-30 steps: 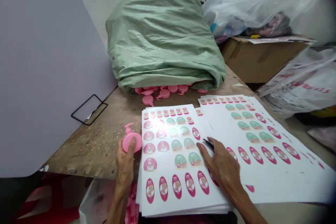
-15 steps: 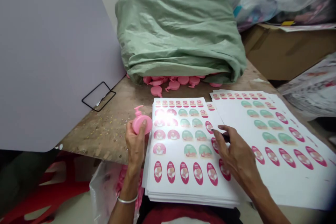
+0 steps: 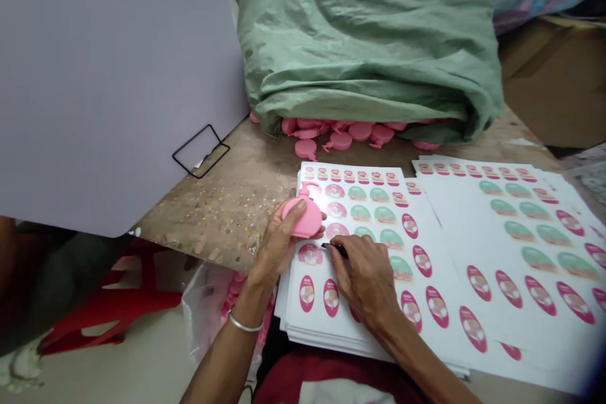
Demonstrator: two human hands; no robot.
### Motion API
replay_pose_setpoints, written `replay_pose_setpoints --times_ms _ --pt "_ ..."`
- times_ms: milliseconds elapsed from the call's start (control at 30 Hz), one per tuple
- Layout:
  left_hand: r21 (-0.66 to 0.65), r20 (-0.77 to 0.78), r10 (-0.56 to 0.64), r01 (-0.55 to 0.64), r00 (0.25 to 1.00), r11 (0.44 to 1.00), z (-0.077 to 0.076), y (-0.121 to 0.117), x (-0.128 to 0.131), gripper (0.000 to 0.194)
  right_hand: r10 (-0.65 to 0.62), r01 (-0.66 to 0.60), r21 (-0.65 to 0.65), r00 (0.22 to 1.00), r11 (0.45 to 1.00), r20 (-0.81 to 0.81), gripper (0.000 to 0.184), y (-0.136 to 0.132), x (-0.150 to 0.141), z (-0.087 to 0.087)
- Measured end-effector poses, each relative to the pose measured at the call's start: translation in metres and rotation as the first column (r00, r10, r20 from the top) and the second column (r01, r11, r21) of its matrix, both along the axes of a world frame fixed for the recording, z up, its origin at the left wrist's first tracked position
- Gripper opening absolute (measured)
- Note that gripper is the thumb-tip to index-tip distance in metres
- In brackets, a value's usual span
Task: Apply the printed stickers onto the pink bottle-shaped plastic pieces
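Note:
My left hand is closed around a pink toy pump bottle, round and flat, with its pump top pointing up. It is over the upper left part of a stack of white sticker sheets. Printed on the top sheet are pink and green half-round stickers and magenta oval stickers. Just to the right, my right hand pinches a small black pointed tool, mostly hidden by the fingers. Its tip is beside a pink half-round sticker, below the bottle; whether it touches the sheet I cannot tell.
Several more pink bottles lie under the edge of a large green sack at the back. Another pile of sticker sheets is on the right. A grey panel stands on the left. Below the wooden table hangs a plastic bag.
My left hand has brought the pink bottle rightward over the sheet. My right hand has moved left, from the ovals on the right to beside the bottle. The view has shifted left.

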State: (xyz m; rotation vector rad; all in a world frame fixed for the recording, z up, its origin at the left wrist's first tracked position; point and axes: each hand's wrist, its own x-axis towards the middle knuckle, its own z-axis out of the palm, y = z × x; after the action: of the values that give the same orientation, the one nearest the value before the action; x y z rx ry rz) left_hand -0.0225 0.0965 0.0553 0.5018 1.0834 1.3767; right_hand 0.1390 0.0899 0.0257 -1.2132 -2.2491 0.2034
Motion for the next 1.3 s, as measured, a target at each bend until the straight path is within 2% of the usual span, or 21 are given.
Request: replay_pose_setpoints --times_ms 100,233,333,500,667,800,867,967,1133,1300 --pt "-0.019 0.042 -0.051 0.051 0.998 0.998 -0.008 0.012 0.006 0.042 -0.013 0.011 0.029 0.999 1.0 0.049 0.014 0.001 0.001 -0.001" --pt "-0.025 0.018 -0.004 0.004 1.0 1.0 -0.019 0.016 0.009 0.046 -0.003 0.002 0.015 0.996 1.0 0.085 0.017 -0.001 0.001 -0.001" --pt "-0.021 -0.006 0.002 -0.002 1.0 1.0 -0.023 0.016 0.009 0.046 0.011 -0.01 -0.023 0.997 1.0 0.077 0.019 0.0 0.001 -0.002" --pt "-0.028 -0.022 -0.004 0.004 1.0 1.0 -0.021 0.019 0.011 0.045 0.043 -0.041 -0.107 0.999 0.993 0.015 0.018 0.005 0.003 -0.002" --pt "-0.018 -0.028 -0.011 0.011 1.0 1.0 -0.021 0.02 0.012 0.047 -0.006 0.004 -0.068 1.0 0.998 -0.027 0.015 0.003 -0.002 -0.003" --pt "-0.024 0.007 -0.006 0.006 1.0 1.0 -0.02 0.02 0.009 0.043 0.034 -0.056 -0.101 0.977 0.993 -0.21 0.014 -0.006 -0.002 0.004" --pt "-0.024 0.039 -0.005 0.006 0.999 1.0 -0.019 0.019 0.007 0.04 0.006 -0.09 -0.228 0.938 0.969 -0.346 0.016 -0.007 0.004 0.014" --pt "-0.006 0.083 -0.017 0.018 0.996 1.0 -0.013 0.015 0.008 0.038 -0.106 -0.117 -0.401 0.864 0.908 -0.491 0.015 0.003 0.017 0.032" --pt "0.0 0.095 -0.03 0.03 0.995 1.0 0.007 0.004 0.024 0.041 -0.079 -0.119 -0.342 0.855 0.932 -0.512 0.019 0.032 0.032 0.054" --pt "-0.102 0.139 0.019 -0.005 0.99 0.995 0.019 -0.002 0.039 0.046 -0.046 -0.126 -0.3 0.861 0.946 -0.507 0.019 0.037 0.029 0.057"
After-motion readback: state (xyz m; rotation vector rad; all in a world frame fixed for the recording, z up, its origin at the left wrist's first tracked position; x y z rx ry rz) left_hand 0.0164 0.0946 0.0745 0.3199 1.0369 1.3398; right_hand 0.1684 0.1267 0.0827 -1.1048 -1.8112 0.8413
